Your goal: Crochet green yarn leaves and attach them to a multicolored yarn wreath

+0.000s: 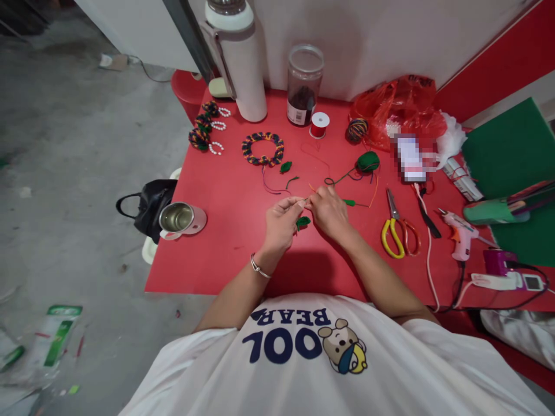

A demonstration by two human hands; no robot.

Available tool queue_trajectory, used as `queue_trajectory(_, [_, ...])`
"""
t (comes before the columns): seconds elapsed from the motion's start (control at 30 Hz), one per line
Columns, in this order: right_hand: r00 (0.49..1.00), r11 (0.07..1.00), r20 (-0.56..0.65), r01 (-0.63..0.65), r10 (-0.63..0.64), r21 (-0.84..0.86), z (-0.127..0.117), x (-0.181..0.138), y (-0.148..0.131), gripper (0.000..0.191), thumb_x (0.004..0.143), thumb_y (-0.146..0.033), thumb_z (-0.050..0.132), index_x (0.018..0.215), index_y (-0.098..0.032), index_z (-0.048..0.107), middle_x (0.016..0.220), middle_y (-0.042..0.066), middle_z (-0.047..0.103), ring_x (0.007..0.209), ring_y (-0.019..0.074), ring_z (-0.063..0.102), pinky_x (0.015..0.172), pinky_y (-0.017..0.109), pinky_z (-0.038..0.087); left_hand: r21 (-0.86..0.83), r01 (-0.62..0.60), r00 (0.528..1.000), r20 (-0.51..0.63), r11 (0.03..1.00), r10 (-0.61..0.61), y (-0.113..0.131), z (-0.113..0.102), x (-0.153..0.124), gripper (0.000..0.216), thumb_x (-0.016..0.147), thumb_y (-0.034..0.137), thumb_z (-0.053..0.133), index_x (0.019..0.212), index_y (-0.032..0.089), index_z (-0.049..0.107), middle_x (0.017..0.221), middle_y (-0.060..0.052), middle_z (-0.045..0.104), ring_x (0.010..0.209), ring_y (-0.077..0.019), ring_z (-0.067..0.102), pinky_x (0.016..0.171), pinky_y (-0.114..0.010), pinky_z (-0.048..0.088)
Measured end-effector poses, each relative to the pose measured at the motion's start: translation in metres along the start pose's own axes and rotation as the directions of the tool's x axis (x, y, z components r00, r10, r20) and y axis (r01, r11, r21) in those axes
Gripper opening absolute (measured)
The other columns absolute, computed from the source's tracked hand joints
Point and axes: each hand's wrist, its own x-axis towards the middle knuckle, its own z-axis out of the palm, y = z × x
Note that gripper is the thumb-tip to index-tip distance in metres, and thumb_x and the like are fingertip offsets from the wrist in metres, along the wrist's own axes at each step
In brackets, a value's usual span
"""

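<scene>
My left hand (281, 221) and my right hand (328, 211) meet over the middle of the red table (234, 231), both with fingers pinched. Between them runs a thin wire or cord, and a small green yarn-wrapped leaf (302, 222) hangs just below the fingertips. Green yarn leads from my right hand to a green yarn ball (367, 162) farther back. Two more green leaves (285, 167) lie beyond my hands, near a multicoloured braided ring (262, 148).
Yellow-handled scissors (395, 226) and a pink glue gun (458, 232) lie to the right. A white thermos (243, 63), a glass jar (304, 85), a red thread spool (319, 125) and a red plastic bag (399, 110) stand at the back. A steel cup (177, 218) sits at the left edge.
</scene>
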Motion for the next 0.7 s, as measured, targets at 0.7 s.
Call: queue_trajectory(0.7, [0.962, 0.644, -0.087, -0.105, 0.259, 0.757, 0.007, -0.015, 0.006, 0.025, 0.097, -0.041, 0.062, 0.084, -0.026, 0.076, 0.08, 0.003, 0.076, 0.079, 0.0204, 0.068, 0.082, 0.037, 0.052, -0.004, 0.03, 0.991, -0.127, 1.0, -0.031, 0.003, 0.001, 0.011, 0.042, 0.066, 0.048, 0.091, 0.083, 0.019, 0.065, 0.047, 0.013, 0.044, 0.033, -0.0026, 0.029, 0.031, -0.019, 0.023])
